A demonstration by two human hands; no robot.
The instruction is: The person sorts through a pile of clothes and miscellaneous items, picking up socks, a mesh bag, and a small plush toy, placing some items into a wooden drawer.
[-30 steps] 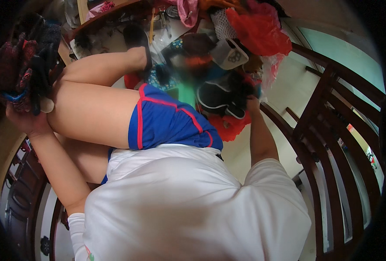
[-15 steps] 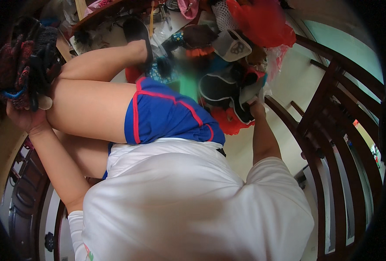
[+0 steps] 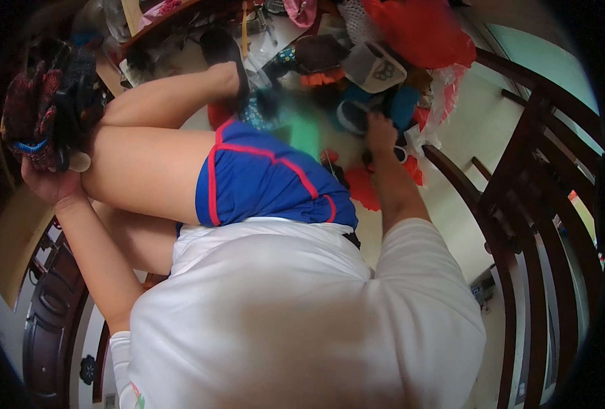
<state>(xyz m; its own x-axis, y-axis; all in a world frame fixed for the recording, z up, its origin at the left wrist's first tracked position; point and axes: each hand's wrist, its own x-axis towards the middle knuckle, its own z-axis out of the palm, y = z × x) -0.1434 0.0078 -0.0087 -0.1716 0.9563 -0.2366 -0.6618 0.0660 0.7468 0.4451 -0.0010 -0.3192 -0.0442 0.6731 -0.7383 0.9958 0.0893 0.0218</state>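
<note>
On the left, my left hand point(image 3: 47, 184) is closed under a bundle of dark red and black knitted gloves point(image 3: 43, 112) and holds it up beside my bent knee. A pale rounded piece point(image 3: 79, 161) pokes out by the fingers. My right hand point(image 3: 382, 133) reaches down into a heap on the floor, its fingers bent; what they grip is partly hidden. Touching or close to the fingertips is a dark piece with a pale rim point(image 3: 351, 117), with a blue item point(image 3: 403, 108) next to it. A grey-and-white piece with a paw mark point(image 3: 376, 67) lies just beyond.
A red plastic bag point(image 3: 425, 34) covers the heap's far right. Bright red fabric point(image 3: 364, 189) lies near my right forearm. A dark wooden chair point(image 3: 521, 170) stands at the right. My foot wears a black slipper point(image 3: 222, 51). A green blur point(image 3: 305, 133) obscures part of the heap.
My right hand has moved left and farther into the heap. The black pale-edged piece it held at the heap's right edge no longer shows there. My left hand still holds the gloves.
</note>
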